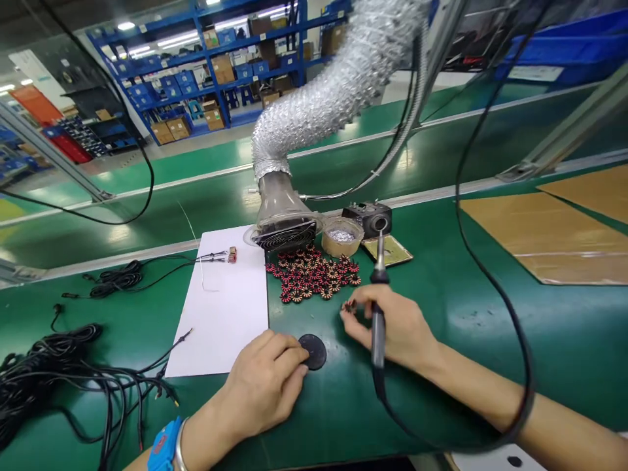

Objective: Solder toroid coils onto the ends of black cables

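My left hand (267,376) rests on the green bench with its fingers closed at the rim of a round black disc (314,352). In my right hand (400,324) is a soldering iron (378,333), its tip pointing up and away from me. The thumb and forefinger of that same hand pinch a small ring-shaped wound coil (349,306). Just beyond lies a pile of similar red and copper-coloured coils (314,275). To the left, a white sheet (223,327) bears two small parts (232,255) on black leads.
A fume extractor hood (284,226) on a silver duct (314,118) stands behind the coils. Beside it are a round tub (342,239), a dark iron stand (367,217) and a small tray (392,252). Black cables (44,366) lie left; cardboard (554,235) lies right. The iron's cord (510,314) loops over my right forearm.
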`<state>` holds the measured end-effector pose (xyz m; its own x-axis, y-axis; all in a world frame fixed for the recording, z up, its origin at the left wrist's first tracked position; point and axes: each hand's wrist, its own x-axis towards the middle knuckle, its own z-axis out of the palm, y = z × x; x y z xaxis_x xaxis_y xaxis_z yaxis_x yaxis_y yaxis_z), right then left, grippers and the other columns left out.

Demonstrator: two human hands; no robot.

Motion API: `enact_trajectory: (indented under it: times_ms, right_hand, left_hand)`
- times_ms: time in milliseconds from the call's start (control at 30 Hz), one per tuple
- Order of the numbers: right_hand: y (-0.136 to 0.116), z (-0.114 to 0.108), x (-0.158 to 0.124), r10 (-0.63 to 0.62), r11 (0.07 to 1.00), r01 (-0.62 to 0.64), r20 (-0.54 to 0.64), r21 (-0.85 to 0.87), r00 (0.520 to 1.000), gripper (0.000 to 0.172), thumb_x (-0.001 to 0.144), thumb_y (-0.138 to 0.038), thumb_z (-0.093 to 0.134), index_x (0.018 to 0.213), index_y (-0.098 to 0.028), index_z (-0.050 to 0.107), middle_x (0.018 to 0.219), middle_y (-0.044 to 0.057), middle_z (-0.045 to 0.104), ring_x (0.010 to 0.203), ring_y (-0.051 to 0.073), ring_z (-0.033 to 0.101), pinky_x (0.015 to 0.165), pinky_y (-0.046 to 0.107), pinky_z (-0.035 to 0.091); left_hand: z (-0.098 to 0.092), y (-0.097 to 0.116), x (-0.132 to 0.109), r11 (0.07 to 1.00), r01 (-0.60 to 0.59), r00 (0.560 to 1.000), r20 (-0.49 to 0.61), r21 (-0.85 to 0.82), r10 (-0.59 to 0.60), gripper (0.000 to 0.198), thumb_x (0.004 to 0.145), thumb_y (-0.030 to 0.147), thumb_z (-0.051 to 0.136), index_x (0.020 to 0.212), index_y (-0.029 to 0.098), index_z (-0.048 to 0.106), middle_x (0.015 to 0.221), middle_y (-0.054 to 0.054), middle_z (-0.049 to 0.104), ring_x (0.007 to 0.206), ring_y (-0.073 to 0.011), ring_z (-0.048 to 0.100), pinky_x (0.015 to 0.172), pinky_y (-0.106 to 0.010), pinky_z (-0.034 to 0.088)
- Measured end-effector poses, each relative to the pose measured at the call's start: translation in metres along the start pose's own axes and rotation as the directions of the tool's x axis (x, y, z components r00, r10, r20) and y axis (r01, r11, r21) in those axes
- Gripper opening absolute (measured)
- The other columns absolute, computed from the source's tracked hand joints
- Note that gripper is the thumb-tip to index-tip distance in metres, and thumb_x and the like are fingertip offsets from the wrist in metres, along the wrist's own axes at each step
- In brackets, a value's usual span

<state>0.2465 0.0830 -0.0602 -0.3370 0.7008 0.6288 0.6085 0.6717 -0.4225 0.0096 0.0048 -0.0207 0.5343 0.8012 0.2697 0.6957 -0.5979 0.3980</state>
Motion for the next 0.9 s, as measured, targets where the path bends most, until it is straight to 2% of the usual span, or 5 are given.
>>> enact_trajectory:
  times_ms: [100,200,500,767,900]
  right_hand:
    - [-0.029,0.004,0.000,-0.183,0.964,0.156,0.112,0.217,0.977,0.014,0.081,-0.019,0.055,0.090,-0.023,0.044,0.077,0.000,0.064,0.062,0.013,0.058,0.060,0.024,0.049]
    - [-0.043,0.015,0.002,-0.272,0.920,0.187,0.219,0.346,0.937,0.015,0.080,-0.012,0.049,0.091,-0.022,0.044,0.073,0.000,0.060,0.061,0.013,0.055,0.056,0.024,0.047]
    - [-0.035,0.018,-0.009,-0.184,0.907,0.051,0.285,0.417,0.941,0.029,0.080,-0.012,0.053,0.105,-0.023,0.045,0.088,0.004,0.063,0.068,0.015,0.057,0.064,0.027,0.051]
    - [-0.032,0.019,-0.002,-0.258,0.872,0.056,0.359,0.487,0.897,0.031,0.076,-0.008,0.049,0.103,-0.021,0.045,0.079,0.000,0.060,0.065,0.014,0.052,0.061,0.027,0.045]
    - [-0.033,0.016,-0.002,-0.204,0.881,0.012,0.357,0.473,0.912,0.031,0.078,-0.013,0.054,0.107,-0.021,0.045,0.081,0.001,0.058,0.068,0.015,0.054,0.061,0.026,0.046]
  left_hand:
    - [-0.007,-0.003,0.000,0.994,0.107,0.992,-0.066,0.011,-0.107,0.024,0.086,0.018,0.057,0.109,0.015,0.060,0.108,-0.010,0.063,0.096,-0.0219,0.056,0.084,-0.038,0.050]
    - [-0.010,-0.003,0.001,0.983,0.175,0.983,-0.054,0.050,-0.173,0.032,0.079,0.023,0.063,0.109,0.013,0.060,0.120,-0.014,0.058,0.107,-0.0284,0.052,0.090,-0.046,0.046]
    - [0.005,0.001,0.005,0.983,0.182,0.980,0.079,-0.013,-0.181,0.034,0.082,0.024,0.060,0.115,0.017,0.059,0.117,-0.009,0.060,0.106,-0.0251,0.052,0.090,-0.044,0.040]
    - [0.003,-0.001,0.008,0.974,0.218,0.970,0.120,-0.061,-0.210,0.029,0.083,0.023,0.061,0.112,0.019,0.059,0.114,-0.005,0.062,0.104,-0.0231,0.053,0.090,-0.043,0.037]
    - [0.002,0.000,0.008,0.971,0.228,0.968,0.124,-0.068,-0.218,0.033,0.082,0.023,0.061,0.115,0.019,0.059,0.114,-0.006,0.062,0.104,-0.0238,0.052,0.089,-0.043,0.037]
